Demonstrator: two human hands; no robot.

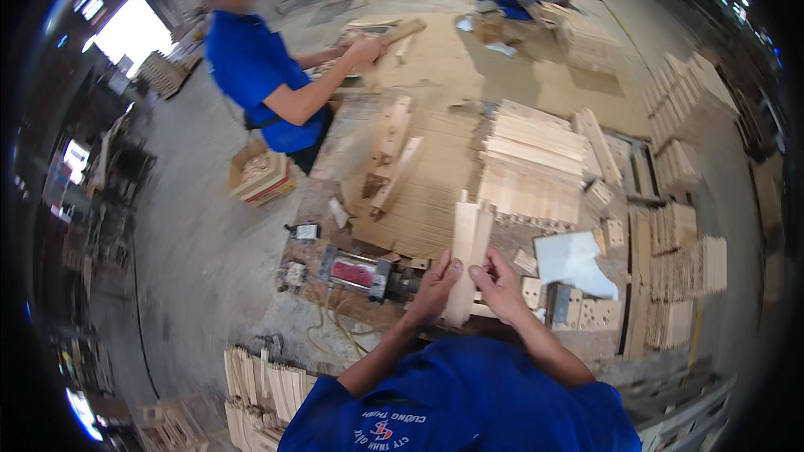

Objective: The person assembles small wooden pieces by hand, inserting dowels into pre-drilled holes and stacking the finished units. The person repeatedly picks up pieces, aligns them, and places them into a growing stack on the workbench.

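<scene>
Upright in front of my body is a pair of pale wooden slats (466, 243), side by side, with small tenons at their far ends. My left hand (435, 287) is closed on their left side, its thumb lying on the front face. From the right, my right hand (499, 286) grips them in the same way, thumb toward the middle. The slats' lower ends come down close to my blue shirt. Just left of my left hand sits a metal pneumatic cylinder (356, 274) with a red label, fixed to the workbench (314, 192).
A large stack of wooden slats (533, 163) lies beyond my right hand. Two drilled wooden pieces (389, 142) rest on cardboard at left. White sheets (572, 261) and drilled blocks (599, 315) lie at right. A person (264, 75) at the left bench side holds a wooden piece.
</scene>
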